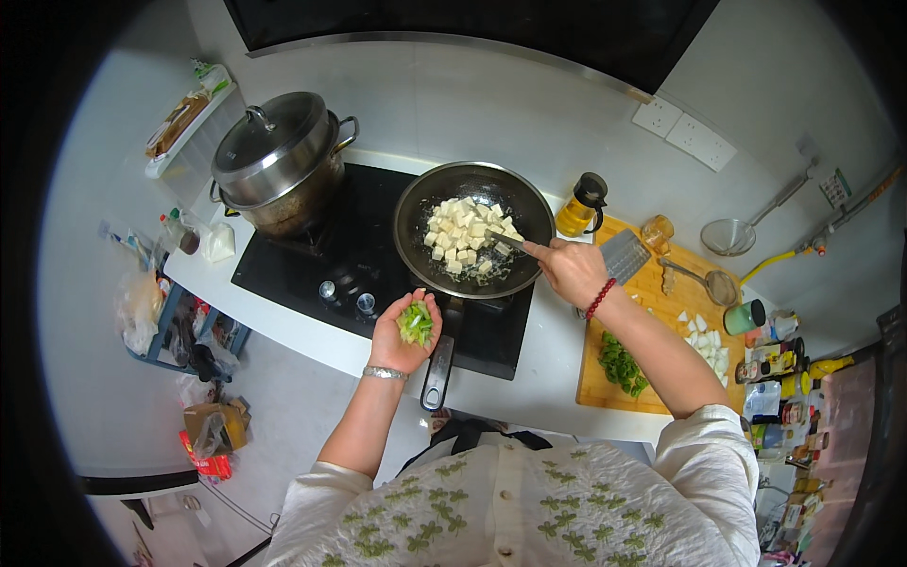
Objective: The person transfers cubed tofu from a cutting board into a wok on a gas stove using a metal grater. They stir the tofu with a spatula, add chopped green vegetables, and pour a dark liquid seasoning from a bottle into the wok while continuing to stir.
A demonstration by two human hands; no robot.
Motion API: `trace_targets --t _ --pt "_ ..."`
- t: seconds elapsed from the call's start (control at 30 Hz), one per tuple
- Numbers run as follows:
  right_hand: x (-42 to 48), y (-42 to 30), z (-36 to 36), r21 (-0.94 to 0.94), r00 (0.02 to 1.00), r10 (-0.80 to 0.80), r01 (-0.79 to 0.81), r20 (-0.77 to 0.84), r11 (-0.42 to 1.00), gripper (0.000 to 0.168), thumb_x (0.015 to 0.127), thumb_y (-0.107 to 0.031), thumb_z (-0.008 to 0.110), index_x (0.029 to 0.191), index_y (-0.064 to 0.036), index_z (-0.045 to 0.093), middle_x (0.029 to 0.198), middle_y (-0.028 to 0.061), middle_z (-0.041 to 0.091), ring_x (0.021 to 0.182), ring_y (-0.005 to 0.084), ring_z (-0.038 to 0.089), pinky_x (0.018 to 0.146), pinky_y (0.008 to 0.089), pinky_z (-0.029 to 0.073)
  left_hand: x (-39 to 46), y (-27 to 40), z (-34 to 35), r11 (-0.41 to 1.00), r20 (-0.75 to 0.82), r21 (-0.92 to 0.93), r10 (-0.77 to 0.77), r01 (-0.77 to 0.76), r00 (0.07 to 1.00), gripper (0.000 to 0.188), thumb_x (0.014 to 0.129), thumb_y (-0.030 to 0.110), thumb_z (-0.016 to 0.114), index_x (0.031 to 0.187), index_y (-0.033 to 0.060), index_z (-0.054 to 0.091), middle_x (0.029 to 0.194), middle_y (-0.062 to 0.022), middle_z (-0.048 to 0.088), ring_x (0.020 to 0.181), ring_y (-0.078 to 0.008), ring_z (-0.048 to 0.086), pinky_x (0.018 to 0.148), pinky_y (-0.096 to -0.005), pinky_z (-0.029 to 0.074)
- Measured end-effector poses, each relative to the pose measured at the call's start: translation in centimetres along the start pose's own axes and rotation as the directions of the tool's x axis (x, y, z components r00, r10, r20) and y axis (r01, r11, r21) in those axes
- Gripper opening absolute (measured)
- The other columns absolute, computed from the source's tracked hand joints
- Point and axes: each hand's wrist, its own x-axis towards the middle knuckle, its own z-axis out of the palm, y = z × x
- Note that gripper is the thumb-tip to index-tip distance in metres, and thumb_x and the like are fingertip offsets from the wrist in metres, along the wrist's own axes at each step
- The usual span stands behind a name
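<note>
Chopped green onion [415,324] is heaped in the cupped palm of my left hand [395,344], which faces up near the front rim of the wok. My right hand [575,273] grips a dark, slim-handled cooking utensil [504,239] at the wok's right side. The far end of that utensil reaches among white tofu cubes [464,225], so its head cannot be made out. These cubes lie in the middle of the dark wok [418,259], with small white bits around them. The wok handle [439,368] points towards me, just right of my left hand.
A lidded steel pot [276,170] occupies the left side of the black cooktop [283,273]. Right of the wok stand an oil jug [581,205] and a cutting board [592,383] bearing a cleaver [623,256], chopped green peppers [622,365] and diced onion [708,347].
</note>
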Motion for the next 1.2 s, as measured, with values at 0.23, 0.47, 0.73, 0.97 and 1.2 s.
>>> trace_targets --t 0.23,0.47,0.73,0.97,1.2 --pt "-1.1 -1.7 -3.0 -0.329 0.946 -0.285 0.223 -0.155 0.918 0.04 0.075 -0.011 0.056 0.115 -0.014 0.063 0.075 0.0022 0.054 0.07 0.0179 0.059 0.055 0.0323 0.048 -0.5 0.0 0.2 1.0 0.005 0.017 0.024 -0.024 1.0 0.012 0.088 0.012 0.056 0.095 0.0049 0.063 0.092 -0.0086 0.064 0.084 -0.02 0.062 0.077 -0.0323 0.054" --pt "-1.3 -0.1 -6.1 -0.36 0.978 -0.168 0.113 -0.126 0.926 0.037 0.078 -0.008 0.056 0.113 -0.016 0.065 0.069 0.0055 0.057 0.065 0.0218 0.062 0.055 0.0355 0.049 -0.3 0.6 -0.2 1.0 0.03 -0.025 0.013 -0.012 0.999 0.013 0.088 0.012 0.055 0.096 0.0043 0.063 0.093 -0.0092 0.064 0.085 -0.0208 0.062 0.077 -0.0333 0.054" --pt "3.5 2.4 -11.0 -0.273 0.929 0.144 -0.049 0.34 0.961 0.018 0.074 -0.013 0.06 0.086 -0.015 0.073 0.082 0.0143 0.068 0.079 0.0305 0.066 0.07 0.0388 0.052 0.5 0.4 0.1 0.998 0.037 -0.057 -0.013 0.015 0.999 0.013 0.089 0.012 0.055 0.096 0.0045 0.062 0.093 -0.0092 0.063 0.086 -0.0212 0.062 0.076 -0.0338 0.055" --pt "7.2 2.4 -11.2 -0.218 0.762 0.194 -0.071 0.618 0.973 0.019 0.076 -0.018 0.057 0.086 -0.01 0.072 0.086 0.0166 0.069 0.083 0.0309 0.066 0.073 0.0371 0.052 1.0 0.1 0.7 0.998 0.044 -0.058 -0.03 0.032 0.999 0.012 0.089 0.012 0.055 0.095 0.0046 0.062 0.093 -0.0089 0.063 0.085 -0.0207 0.062 0.076 -0.0329 0.055" --pt "2.9 5.7 -3.1 -0.096 0.917 0.171 -0.146 0.36 0.985 0.026 0.081 -0.017 0.054 0.101 -0.017 0.07 0.084 0.0132 0.068 0.08 0.0304 0.066 0.07 0.0395 0.052 0.7 0.3 0.4 0.999 0.035 -0.042 -0.008 0.009 0.999 0.01 0.088 0.011 0.056 0.092 0.0047 0.063 0.091 -0.0084 0.064 0.084 -0.0205 0.062 0.076 -0.0324 0.055"
